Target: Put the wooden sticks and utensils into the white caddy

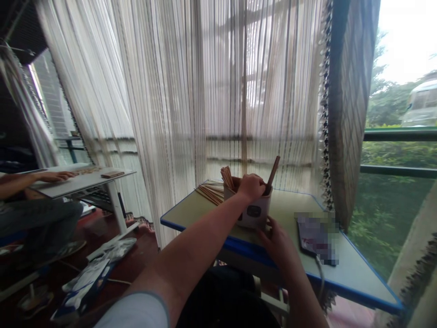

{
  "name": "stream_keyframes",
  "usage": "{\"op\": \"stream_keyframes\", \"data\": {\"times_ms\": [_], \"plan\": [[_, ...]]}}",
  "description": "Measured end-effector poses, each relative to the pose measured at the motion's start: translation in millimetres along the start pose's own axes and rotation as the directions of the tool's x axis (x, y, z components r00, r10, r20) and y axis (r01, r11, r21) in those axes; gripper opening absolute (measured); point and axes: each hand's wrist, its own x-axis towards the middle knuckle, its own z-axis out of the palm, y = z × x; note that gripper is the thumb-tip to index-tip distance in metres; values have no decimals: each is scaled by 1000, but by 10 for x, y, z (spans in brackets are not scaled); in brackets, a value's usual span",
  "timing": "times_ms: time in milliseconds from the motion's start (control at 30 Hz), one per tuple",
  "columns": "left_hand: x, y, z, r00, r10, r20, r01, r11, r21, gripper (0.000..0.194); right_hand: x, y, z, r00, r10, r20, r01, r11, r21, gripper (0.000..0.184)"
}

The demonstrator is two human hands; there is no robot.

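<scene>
A white, box-like container [264, 210] with a dark label stands near the front of the small table. Thin wooden sticks [227, 176] rise in a bundle from its left side, and a wider brown flat stick [273, 174] leans out at the right. My left hand [251, 187] reaches over the container's opening with bent fingers; its fingertips and anything in them are hidden. Low at the container's right front corner, my right hand [277, 237] rests with thumb and fingers around the corner. More thin sticks [211, 193] lie on the table to the left.
The small table [290, 200] has a blue edge. A phone [316, 239], partly pixelated, lies at the right with a cable [321, 275]. Sheer curtains [170, 100] hang behind. At left, another person's hand [58, 176] rests on a second table [68, 187].
</scene>
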Motion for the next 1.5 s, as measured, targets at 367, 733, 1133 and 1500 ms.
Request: {"op": "stream_keyframes", "data": {"times_ms": [367,733,1133,1500], "plan": [[75,42,-36,960,-85,267,42,986,164,32,-6,14,28,1000,-6,-2,6,999,-40,57],[120,44,40,944,-95,315,48,987,154,37,1,19,42,999,34,-36,-34,999,1,59],[-215,312,-56,973,142,-181,-94,963,252,22,48,116,91,1000,21,-15,-21,999,25,59],[-1180,-937,36,731,-471,-494,587,803,104,37,7,60,65,992,81,-92,-71,992,99,75]]}}
